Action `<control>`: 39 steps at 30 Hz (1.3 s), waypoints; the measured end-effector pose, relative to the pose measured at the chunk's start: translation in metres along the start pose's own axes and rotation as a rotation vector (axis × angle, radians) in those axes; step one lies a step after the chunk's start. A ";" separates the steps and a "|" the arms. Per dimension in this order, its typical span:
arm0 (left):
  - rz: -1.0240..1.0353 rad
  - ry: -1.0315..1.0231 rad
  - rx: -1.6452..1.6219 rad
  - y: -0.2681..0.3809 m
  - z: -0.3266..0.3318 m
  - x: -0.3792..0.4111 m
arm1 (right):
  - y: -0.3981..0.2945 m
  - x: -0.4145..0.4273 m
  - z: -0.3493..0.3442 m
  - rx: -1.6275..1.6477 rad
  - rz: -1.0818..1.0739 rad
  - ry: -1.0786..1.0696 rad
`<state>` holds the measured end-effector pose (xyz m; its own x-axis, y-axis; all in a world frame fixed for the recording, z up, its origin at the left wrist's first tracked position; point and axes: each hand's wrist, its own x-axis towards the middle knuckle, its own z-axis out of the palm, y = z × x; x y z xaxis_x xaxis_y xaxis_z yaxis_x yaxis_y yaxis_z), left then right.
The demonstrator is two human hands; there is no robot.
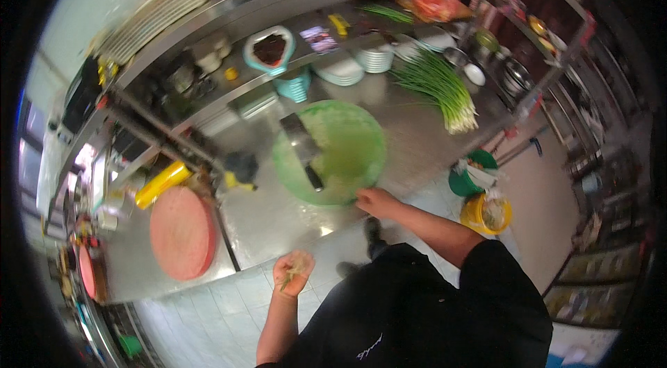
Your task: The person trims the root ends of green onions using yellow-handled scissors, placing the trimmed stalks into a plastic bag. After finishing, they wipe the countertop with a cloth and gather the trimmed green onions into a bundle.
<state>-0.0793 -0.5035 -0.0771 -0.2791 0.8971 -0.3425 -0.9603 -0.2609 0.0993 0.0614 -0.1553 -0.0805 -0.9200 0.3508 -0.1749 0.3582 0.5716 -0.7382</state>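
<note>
My left hand (294, 271) is palm up over the floor in front of the steel counter, holding a small clump of pale, stringy trimmings. At the near right rim of the round green cutting board (359, 159) is my right hand (376, 202), its fingers curled; whether it pinches the rim or something small cannot be told. A cleaver (299, 141) with a black handle lies across the left part of the board. Behind and to the right, a bunch of green onions (440, 87) lies on the counter, white ends towards me.
A round pink cutting board (182, 232) lies on the left counter beside a yellow roll (163, 184). Stacked plates (375, 59) stand at the back under a shelf. On the floor at right are a green bin (461, 183) and a yellow bucket (471, 214) holding scraps.
</note>
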 end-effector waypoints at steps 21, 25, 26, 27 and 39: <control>-1.002 0.247 0.955 -0.648 0.144 0.404 | 0.402 -0.697 0.026 0.456 1.290 0.440; -0.589 0.021 2.110 -0.690 0.119 0.430 | 0.453 -0.713 -0.006 0.508 1.174 0.641; -0.452 -0.019 2.362 -0.690 0.100 0.433 | 0.483 -0.731 0.008 0.577 1.137 0.722; -0.263 -0.055 2.630 -0.685 0.090 0.445 | 0.508 -0.731 0.002 0.403 1.096 0.623; 0.584 -0.892 2.126 -0.656 0.272 0.417 | 0.388 -0.310 -0.304 2.131 -0.146 0.267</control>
<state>0.4339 0.1387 -0.0310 0.2091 0.9202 0.3310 0.6696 -0.3814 0.6373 0.5342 0.1826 -0.1148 -0.8106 0.5704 -0.1328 -0.5449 -0.8177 -0.1856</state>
